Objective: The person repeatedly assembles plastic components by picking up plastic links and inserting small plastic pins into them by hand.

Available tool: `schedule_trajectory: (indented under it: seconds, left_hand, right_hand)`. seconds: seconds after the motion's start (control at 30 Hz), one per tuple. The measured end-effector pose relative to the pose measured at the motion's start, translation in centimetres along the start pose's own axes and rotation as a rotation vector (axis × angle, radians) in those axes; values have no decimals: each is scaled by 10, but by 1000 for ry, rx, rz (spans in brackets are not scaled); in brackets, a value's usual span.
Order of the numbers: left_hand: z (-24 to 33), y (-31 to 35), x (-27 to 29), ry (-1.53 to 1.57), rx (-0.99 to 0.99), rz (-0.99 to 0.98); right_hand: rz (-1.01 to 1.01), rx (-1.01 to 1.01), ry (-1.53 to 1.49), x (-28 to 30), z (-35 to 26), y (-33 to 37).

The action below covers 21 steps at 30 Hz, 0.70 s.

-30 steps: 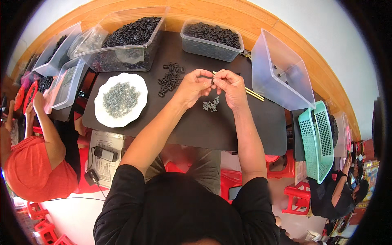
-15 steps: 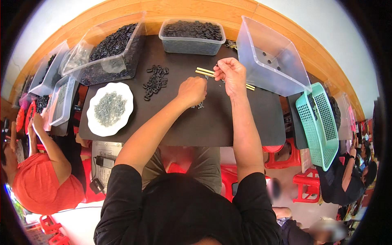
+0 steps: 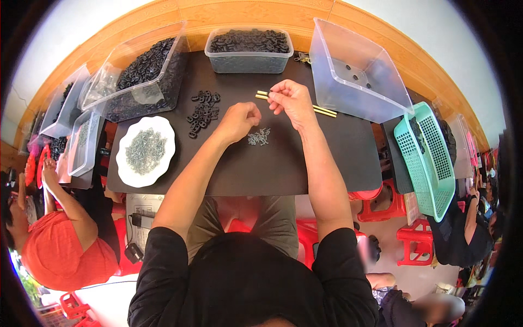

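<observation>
My left hand (image 3: 238, 122) is over the middle of the dark table, its fingers curled and the thumb against them. What sits in those fingers is too small to make out. Opposite it, my right hand (image 3: 292, 103) pinches thumb and fingertips together above two yellow-gold rods (image 3: 325, 111). Whatever it grips is also too small to name. A small pile of silver screws (image 3: 259, 137) lies just below and between the hands. Left of my left hand is a loose group of black plastic parts (image 3: 203, 112).
A white scalloped plate (image 3: 125, 158) of screws stands at left. Clear bins of black parts (image 3: 250, 53) line the back; a large clear bin (image 3: 357, 103) at right holds a few. A green basket (image 3: 403, 141) is farther right. People sit at both sides.
My left hand has drawn left, uncovering the screw pile. My right hand has come slightly left and lower. The dark bit seen at its fingertips before cannot be made out now.
</observation>
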<state>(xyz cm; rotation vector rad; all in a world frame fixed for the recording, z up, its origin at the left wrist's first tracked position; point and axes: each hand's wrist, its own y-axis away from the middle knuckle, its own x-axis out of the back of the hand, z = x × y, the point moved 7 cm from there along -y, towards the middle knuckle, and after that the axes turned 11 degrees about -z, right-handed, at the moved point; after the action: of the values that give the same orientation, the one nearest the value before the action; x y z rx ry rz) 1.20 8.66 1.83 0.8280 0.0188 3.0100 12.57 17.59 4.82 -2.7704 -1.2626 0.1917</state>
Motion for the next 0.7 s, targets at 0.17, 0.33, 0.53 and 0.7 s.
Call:
schedule_trajectory:
  seconds: [0.17, 0.33, 0.53, 0.7]
  left_hand:
    - [6, 4, -3, -81, -15, 10]
    - [14, 8, 2, -199, -68, 56]
    - [21, 7, -11, -494, -5, -27]
    - [20, 5, -14, -531, 13, -28]
  right_hand:
    - [-67, -30, 63, -7, 5, 1]
    - [-62, -46, 114, -7, 5, 0]
    - [-81, -79, 166, -8, 7, 0]
    - [-73, -85, 195, -8, 8, 1]
